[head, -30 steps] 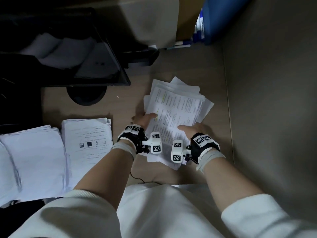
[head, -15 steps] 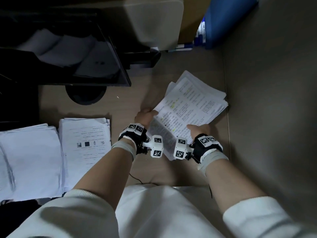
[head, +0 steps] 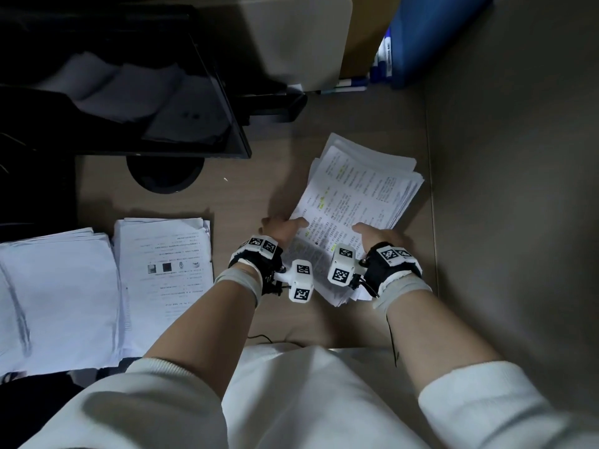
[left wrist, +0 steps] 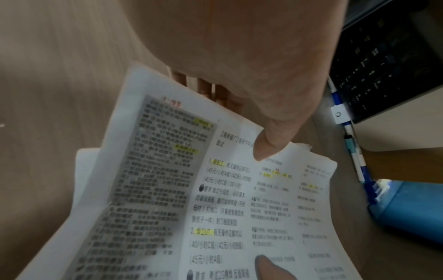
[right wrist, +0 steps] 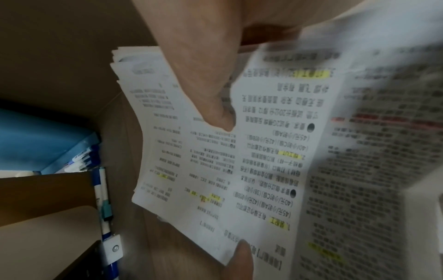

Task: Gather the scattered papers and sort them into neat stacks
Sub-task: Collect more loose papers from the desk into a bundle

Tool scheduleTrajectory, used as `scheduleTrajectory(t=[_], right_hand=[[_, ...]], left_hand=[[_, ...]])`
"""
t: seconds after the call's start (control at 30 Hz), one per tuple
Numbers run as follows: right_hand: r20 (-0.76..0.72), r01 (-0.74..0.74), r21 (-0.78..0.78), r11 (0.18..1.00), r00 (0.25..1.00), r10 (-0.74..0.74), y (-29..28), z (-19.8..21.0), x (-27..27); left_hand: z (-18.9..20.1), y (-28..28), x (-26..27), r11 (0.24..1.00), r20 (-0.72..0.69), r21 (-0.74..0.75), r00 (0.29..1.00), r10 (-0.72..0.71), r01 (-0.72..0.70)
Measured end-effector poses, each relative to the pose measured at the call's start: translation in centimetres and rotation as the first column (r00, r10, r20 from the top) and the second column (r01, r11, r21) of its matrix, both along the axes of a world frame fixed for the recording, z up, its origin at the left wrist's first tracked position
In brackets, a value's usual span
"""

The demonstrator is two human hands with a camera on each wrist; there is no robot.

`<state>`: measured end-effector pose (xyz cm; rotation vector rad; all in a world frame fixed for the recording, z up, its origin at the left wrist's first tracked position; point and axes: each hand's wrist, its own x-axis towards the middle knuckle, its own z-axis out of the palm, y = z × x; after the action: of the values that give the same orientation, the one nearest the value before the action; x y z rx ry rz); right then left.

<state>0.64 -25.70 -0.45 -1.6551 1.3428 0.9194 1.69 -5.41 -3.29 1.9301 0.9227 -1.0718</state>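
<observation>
Change: since a second ago the loose fan of sheets has been squared into one bundle and swung so its far end points toward the right wall; both hands have shifted with it.
Bundle of papers (head: 353,209): printed pages with yellow highlights, tilted, lying over the table (head: 285,157) right of centre, its near end raised in the hands.
Left hand (head: 280,228): grip closed on the bundle's near-left edge, thumb (left wrist: 271,144) pressed on the top page, fingers (left wrist: 203,89) tucked beneath.
Right hand (head: 376,234): grip closed on the bundle's near-right edge, thumb on top; the other fingers are hidden under the sheets.
Printed stack (head: 162,270): lies flat on the table to the left of the hands, well apart from the bundle.
Plain stack (head: 55,303): just beside the printed stack, further left, top sheet mostly blank.
Monitor (head: 129,92): dark screen at the far left, round base on the table.
Blue box (head: 434,37): far right corner, markers (head: 353,82) lying beside it.
</observation>
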Motion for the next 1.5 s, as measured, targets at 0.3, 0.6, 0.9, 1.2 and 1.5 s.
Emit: scheduleTrajectory(t=[0.3, 0.6, 0.9, 1.2, 1.5], right_hand=[[0.329, -0.062, 0.020, 0.998, 0.943, 0.052, 0.3, 2.6, 0.0], [0.610, -0.199, -0.051, 0.979, 0.769, 0.188, 0.3, 7.2, 2.7], [0.800, -0.066, 0.101, 0.993, 0.599, -0.041, 2.4, 9.7, 1.8], [0.683, -0.166, 0.109, 0.980, 0.729, 0.048, 3.5, 8.3, 0.5], [0.645, -0.250, 0.008, 0.968, 0.741, 0.186, 3.9, 7.1, 1.9]], left_hand=[[3.3, 0.0, 0.3, 0.995, 0.374, -0.048, 0.922, 0.096, -0.084], [11.1, -0.1, 0.2, 0.839, 0.576, -0.340, 0.611, 0.543, -0.425], [14.6, 0.4, -1.9, 0.809, 0.737, -0.361, 0.390, 0.552, -0.464], [13.3, 1.0, -2.8, 0.817, 0.632, -0.278, 0.544, 0.552, -0.506], [13.0, 2.1, -1.6, 0.778, 0.662, -0.324, 0.459, 0.593, -0.538]])
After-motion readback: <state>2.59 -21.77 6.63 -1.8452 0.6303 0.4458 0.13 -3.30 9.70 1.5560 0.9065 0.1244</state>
